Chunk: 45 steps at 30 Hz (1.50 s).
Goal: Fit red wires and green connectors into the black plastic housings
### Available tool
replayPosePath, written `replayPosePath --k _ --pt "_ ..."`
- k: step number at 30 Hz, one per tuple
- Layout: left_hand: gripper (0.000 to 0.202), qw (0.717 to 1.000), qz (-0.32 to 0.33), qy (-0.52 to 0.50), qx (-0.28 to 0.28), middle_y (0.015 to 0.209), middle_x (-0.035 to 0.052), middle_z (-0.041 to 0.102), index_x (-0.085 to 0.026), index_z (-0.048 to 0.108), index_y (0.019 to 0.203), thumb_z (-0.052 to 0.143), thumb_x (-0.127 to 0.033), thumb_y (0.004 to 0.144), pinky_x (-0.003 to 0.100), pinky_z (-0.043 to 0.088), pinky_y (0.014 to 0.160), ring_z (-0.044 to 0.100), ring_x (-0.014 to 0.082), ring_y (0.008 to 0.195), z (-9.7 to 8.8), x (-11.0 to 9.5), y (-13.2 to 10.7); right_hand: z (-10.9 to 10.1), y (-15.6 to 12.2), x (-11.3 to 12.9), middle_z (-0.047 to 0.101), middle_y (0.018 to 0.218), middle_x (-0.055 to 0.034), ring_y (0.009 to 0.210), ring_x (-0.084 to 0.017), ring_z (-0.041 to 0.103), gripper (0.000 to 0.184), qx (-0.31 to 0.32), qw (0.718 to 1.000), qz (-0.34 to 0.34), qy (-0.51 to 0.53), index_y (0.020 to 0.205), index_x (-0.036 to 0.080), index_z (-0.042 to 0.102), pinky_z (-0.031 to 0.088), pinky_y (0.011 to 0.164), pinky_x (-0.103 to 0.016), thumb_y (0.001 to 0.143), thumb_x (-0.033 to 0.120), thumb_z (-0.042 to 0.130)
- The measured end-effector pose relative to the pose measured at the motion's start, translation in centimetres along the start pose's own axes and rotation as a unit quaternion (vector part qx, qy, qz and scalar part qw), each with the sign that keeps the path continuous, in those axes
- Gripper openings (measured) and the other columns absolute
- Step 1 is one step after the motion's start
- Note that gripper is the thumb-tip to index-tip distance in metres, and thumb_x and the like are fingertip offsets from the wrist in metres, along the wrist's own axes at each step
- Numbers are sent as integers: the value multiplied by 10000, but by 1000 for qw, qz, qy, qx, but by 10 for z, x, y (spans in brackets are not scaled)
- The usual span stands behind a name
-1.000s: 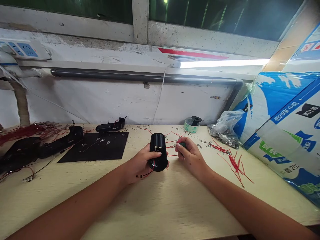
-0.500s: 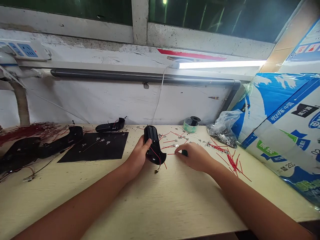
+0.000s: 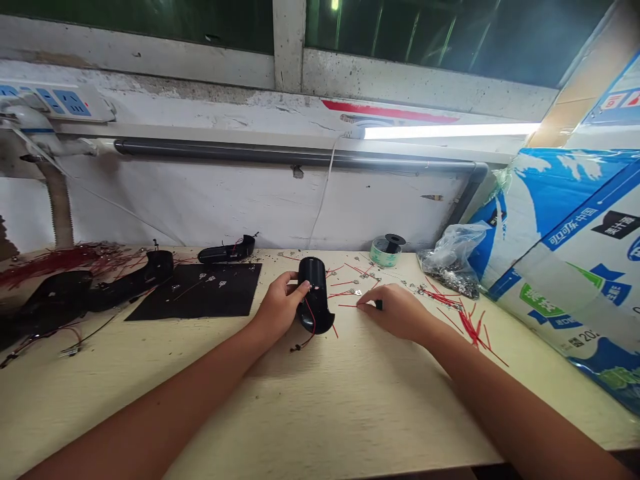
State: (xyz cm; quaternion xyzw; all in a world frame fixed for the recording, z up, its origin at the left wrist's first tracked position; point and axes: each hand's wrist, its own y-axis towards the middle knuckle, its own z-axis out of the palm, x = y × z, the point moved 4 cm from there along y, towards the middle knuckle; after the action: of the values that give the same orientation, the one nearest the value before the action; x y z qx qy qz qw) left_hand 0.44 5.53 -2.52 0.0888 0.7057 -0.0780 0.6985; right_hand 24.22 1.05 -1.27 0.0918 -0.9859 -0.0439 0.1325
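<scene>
My left hand [image 3: 280, 307] grips a black plastic housing [image 3: 314, 295] that rests on the pale wooden table [image 3: 320, 407], with a red wire hanging from it toward the table. My right hand [image 3: 397, 310] lies knuckles up just to the right of the housing. Its fingers are curled around a small dark tool [image 3: 379, 305], and its fingertips pinch at a short red wire [image 3: 347, 306] on the table. Loose red wires [image 3: 350, 280] and small metal contacts lie behind both hands.
A black mat [image 3: 200, 299] with small metal parts lies to the left, with more black housings [image 3: 227, 252] and red wire bundles [image 3: 55, 257] beyond it. A solder spool [image 3: 387, 250], a bag of metal parts [image 3: 450, 263] and a large blue-white carton [image 3: 570, 247] stand at the right.
The left hand tipped the housing over and set it on the table. The right hand dropped from beside the housing to the table and reached the red wire there.
</scene>
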Motion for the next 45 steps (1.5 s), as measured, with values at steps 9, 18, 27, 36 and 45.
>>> replayPosePath --k 9,18,27,36,45 --pt "459 985 10 171 -14 963 89 745 -212 612 1153 566 -531 828 343 473 804 682 244 850 -5 0 0 6 2 4 704 884 -66 735 -207 590 221 -39 998 9 -57 1020 234 645 275 590 -287 957 328 456" --pt "361 948 10 316 -44 1134 93 715 -246 712 1000 573 -513 800 447 364 1080 529 315 1237 -3 -7 -4 -4 0 -11 664 839 -52 687 -176 548 186 45 998 21 36 960 233 663 333 592 -277 914 348 523" --pt "272 942 21 335 -33 1169 49 713 -261 738 802 614 -502 768 471 284 1127 479 331 1263 0 -10 -6 -7 1 -20 634 835 -63 668 -173 517 251 33 997 36 66 969 204 637 341 575 -283 914 427 535" --pt "439 951 29 303 -57 1341 87 616 -264 681 1132 676 -450 734 491 240 1173 378 341 1365 -4 -7 -5 -15 2 -42 580 734 -25 576 -145 475 369 73 991 37 107 983 239 734 320 519 -279 791 549 680" --pt "376 959 0 278 -55 1346 58 610 -299 634 1172 588 -407 815 486 246 1182 357 306 1390 -3 -15 -10 -12 3 -33 583 691 -14 578 -141 467 243 88 987 37 131 852 224 734 316 535 -280 821 449 650"
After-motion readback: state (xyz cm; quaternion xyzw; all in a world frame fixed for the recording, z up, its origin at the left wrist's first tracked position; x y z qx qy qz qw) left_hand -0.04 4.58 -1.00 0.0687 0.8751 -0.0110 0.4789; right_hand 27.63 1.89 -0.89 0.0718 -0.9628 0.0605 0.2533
